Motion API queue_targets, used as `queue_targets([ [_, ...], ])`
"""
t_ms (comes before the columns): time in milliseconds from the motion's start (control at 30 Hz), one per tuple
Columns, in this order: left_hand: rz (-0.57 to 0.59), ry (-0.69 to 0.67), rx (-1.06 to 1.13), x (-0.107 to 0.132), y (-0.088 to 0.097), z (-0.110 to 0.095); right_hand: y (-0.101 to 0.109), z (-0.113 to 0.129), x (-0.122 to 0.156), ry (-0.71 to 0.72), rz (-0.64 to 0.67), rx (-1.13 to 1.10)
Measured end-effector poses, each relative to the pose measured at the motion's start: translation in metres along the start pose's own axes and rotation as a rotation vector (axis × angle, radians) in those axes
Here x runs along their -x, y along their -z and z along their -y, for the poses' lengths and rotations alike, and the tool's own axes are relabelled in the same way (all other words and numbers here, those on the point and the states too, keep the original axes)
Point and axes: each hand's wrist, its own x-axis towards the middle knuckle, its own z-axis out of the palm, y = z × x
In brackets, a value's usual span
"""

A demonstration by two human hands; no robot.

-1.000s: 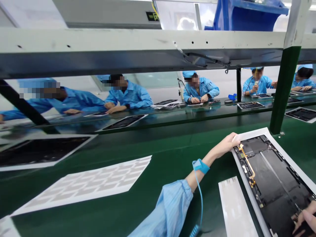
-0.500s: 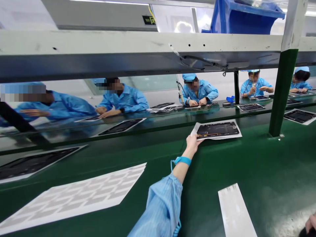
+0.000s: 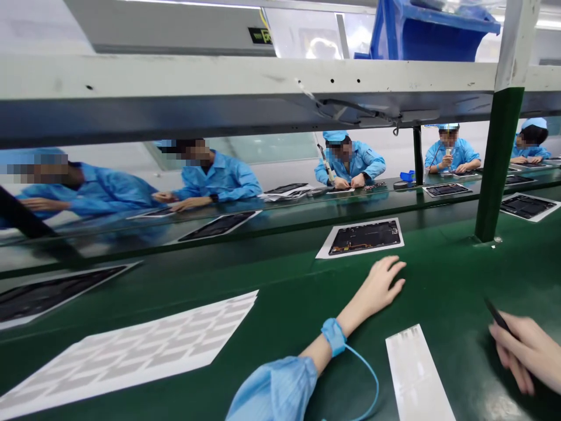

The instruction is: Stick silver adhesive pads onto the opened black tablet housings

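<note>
My left hand (image 3: 380, 285) hovers over the green bench with fingers spread and nothing in them, a blue wrist strap (image 3: 333, 337) around its wrist. Just beyond the fingertips, an opened black tablet housing (image 3: 368, 236) with orange ribbon cable lies on a white sheet (image 3: 325, 251), apart from the hand. At the right edge, my right hand (image 3: 528, 348) pinches a slim black tool (image 3: 497, 314), possibly tweezers, pointing up and left. Between my hands and nearer to me lies a white strip (image 3: 417, 374). A large sheet of grey labels (image 3: 144, 345) is on the left.
More tablet housings lie on sheets along the bench, one at the left (image 3: 56, 289) and one at the right (image 3: 528, 204). A green post (image 3: 499, 166) rises from the bench under a white shelf (image 3: 197, 76) bearing a blue bin (image 3: 433, 32). Several co-workers in blue sit opposite.
My left hand has let go of the sheet with the tablet housing and drawn back toward me. The sheet now lies flat, farther left. My right hand has come into view with the black tool.
</note>
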Motion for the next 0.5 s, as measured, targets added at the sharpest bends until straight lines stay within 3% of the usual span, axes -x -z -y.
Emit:
queue_targets([
  [33,0.052,-0.047,-0.002,0.001,-0.004,-0.007,0.004,0.008,-0.02,0.163,-0.068,0.258],
  [67,0.092,-0.08,-0.007,0.001,-0.006,-0.012,0.006,0.016,-0.041,0.234,-0.094,0.352],
  [233,0.142,-0.11,-0.041,-0.007,-0.009,-0.018,-0.018,0.056,-0.128,0.373,-0.04,0.537],
  [333,0.131,-0.078,-0.056,-0.009,-0.009,-0.015,-0.032,0.07,-0.149,0.414,-0.027,0.586],
  [500,0.131,-0.047,-0.07,-0.007,-0.011,-0.012,-0.034,0.073,-0.15,0.436,-0.02,0.627],
])
